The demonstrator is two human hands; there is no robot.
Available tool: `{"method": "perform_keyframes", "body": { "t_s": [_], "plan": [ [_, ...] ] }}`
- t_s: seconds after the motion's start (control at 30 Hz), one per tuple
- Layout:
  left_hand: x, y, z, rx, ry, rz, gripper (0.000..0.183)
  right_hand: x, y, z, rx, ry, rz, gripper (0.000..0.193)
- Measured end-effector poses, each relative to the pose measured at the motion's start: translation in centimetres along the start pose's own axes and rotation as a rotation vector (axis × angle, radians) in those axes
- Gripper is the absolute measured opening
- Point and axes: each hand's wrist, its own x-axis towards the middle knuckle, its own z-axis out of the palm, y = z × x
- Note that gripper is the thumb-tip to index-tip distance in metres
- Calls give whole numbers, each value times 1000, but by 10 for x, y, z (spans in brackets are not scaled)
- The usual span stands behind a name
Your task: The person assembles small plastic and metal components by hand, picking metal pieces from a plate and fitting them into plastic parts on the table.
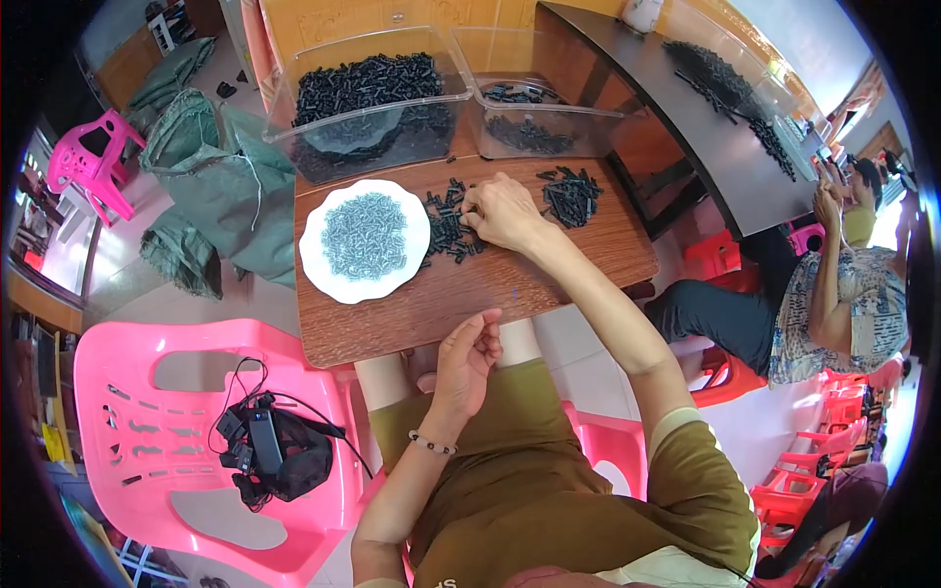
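Observation:
On the brown wooden table (421, 318), my right hand (508, 218) reaches into a loose pile of small black parts (449, 220), its fingertips pinched together. What lies between them is hidden. My left hand (467, 361), a beaded bracelet at its wrist, hovers over my lap by the table's near edge. Its fingers are curled in, thumb against forefinger, and anything inside is too small to make out. Left of the pile stands a white scalloped plate (316, 269) heaped with small clear-grey pieces (365, 235). A second heap of longer black parts (571, 196) lies right of my right hand.
Behind the piles stand a large clear bin (284, 127) of black parts and a smaller clear bin (598, 132). A pink chair (108, 421) holding a black bag and cables is at left, near green sacks (225, 167). At right, a person (833, 304) sits by a dark table (676, 127).

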Motion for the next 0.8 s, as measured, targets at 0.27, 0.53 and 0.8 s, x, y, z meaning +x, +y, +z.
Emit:
{"method": "perform_keyframes", "body": {
  "t_s": [0.27,0.53,0.8],
  "plan": [
    [0,0,0,8,-4,3,26,5,2,10,-56,-36,17,11],
    [0,6,-2,-15,-21,31,28,-19,-4,-19,727,-160,195,21],
    [-2,23,5,-88,13,-28,32,-81,-42,-41,1033,-170,-58,10]
  ]
}}
